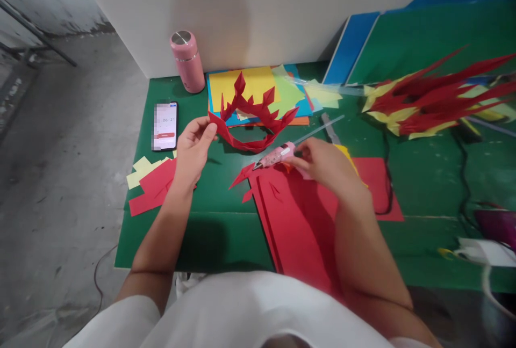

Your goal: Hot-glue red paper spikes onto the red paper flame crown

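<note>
A folded red paper crown (252, 144) with pointed tips stands above the green table, its left end pinched between the thumb and fingers of my left hand (196, 141). My right hand (318, 160) has its thumb and fingers closed at the rear of a pink hot glue gun (276, 156). A clear glue stick (322, 130) runs out of the gun's back. The nozzle points left, close to a small red folded paper point (242, 175). Beneath the gun lie large red paper sheets (298, 224). My right palm hides part of the gun's handle.
A pink flask (188, 63) and a phone (165, 127) stand and lie at the left. Coloured paper sheets (226, 82) are stacked behind the crown. Red and yellow paper scraps (151, 189) lie left. A red-yellow paper piece (435, 95) and dark cables (463, 176) are right.
</note>
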The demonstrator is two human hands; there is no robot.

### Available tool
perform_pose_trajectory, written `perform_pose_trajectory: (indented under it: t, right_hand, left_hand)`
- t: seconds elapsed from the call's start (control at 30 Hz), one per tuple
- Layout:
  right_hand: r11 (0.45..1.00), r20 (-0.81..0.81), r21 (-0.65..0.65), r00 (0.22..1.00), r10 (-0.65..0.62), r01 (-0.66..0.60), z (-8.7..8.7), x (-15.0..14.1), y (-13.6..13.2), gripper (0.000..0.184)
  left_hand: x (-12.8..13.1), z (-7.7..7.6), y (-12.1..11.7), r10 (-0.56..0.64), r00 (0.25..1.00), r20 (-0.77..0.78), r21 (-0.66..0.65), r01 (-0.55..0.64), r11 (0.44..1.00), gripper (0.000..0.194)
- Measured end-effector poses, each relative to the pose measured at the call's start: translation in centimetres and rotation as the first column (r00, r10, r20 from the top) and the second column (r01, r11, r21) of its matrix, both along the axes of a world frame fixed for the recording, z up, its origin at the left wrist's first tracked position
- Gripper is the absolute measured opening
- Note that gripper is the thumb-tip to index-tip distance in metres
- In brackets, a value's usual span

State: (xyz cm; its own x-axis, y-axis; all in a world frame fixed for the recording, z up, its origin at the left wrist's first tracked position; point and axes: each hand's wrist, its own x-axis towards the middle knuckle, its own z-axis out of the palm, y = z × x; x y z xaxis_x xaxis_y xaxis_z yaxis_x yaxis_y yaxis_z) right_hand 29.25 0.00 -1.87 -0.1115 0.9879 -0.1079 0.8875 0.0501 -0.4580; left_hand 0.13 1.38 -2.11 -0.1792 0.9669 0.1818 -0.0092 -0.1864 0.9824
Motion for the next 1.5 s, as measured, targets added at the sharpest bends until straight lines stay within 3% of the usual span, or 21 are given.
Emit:
perform_pose_trajectory:
  t: [0.07,0.23,0.43,0.67,0.77,0.9,1.03,1.1,1.2,1.37,1.5]
  right_hand:
    - [0.994,-0.079,0.109,0.997,-0.011,0.02,1.9,-1.4,-0.2,0.039]
    - [0.974,-0.359,0.203,0.918,0.17,-0.101,5.6,-6.2,0.2,0.023]
    - [0.981,-0.599,0.173,0.781,0.177,-0.09,5.2,-9.6,1.1,0.016]
    - [0.985,-0.697,0.132,0.696,0.172,-0.111,4.5,-9.6,1.2,0.013]
    - [0.986,-0.696,0.12,0.699,0.166,-0.115,4.1,-9.6,1.5,0.01]
    - [0.983,-0.671,0.182,0.734,0.104,0.028,3.4,-9.7,1.9,0.008]
    - [0.969,-0.643,0.224,0.763,0.064,0.107,3.3,-9.8,2.0,0.008]
    - [0.961,-0.624,0.25,0.779,0.067,0.117,3.4,-9.9,2.0,0.008]
    - [0.943,-0.563,0.31,0.822,0.083,0.118,3.1,-10.1,2.1,0.009]
    - [0.937,-0.431,0.346,0.894,0.124,0.037,1.8,-10.7,2.5,0.01]
    - [0.933,-0.411,0.359,0.9,0.143,0.016,1.3,-11.1,2.6,0.01]
  left_hand:
    - [0.2,0.0,-0.2,-0.011,1.0,-0.024,-0.008,0.011,1.0,0.028]
    - [1.2,0.6,-0.8,-0.049,0.991,-0.123,0.072,0.058,0.996,0.016]
    - [2.0,1.3,-1.6,-0.049,0.958,-0.282,0.14,0.092,0.986,0.006]
    - [2.6,1.0,-1.9,-0.108,0.982,-0.156,0.014,0.111,0.994,0.016]
    - [2.5,1.0,-1.8,-0.115,0.985,-0.127,0.005,0.116,0.993,0.018]
    - [1.4,0.4,-0.9,-0.095,0.984,-0.153,-0.032,0.091,0.995,0.016]
    - [0.1,-1.6,0.2,-0.125,0.931,-0.343,-0.177,0.067,0.982,0.016]
    - [-0.1,-2.7,0.5,-0.128,0.878,-0.461,-0.213,0.03,0.976,0.006]
    - [0.4,-4.0,0.5,-0.165,0.82,-0.548,-0.262,0.019,0.965,0.013]
    - [1.6,-5.0,0.2,-0.061,0.859,-0.508,-0.188,-0.042,0.981,0.031]
    - [1.9,-4.7,0.3,-0.026,0.918,-0.395,-0.142,-0.033,0.989,0.03]
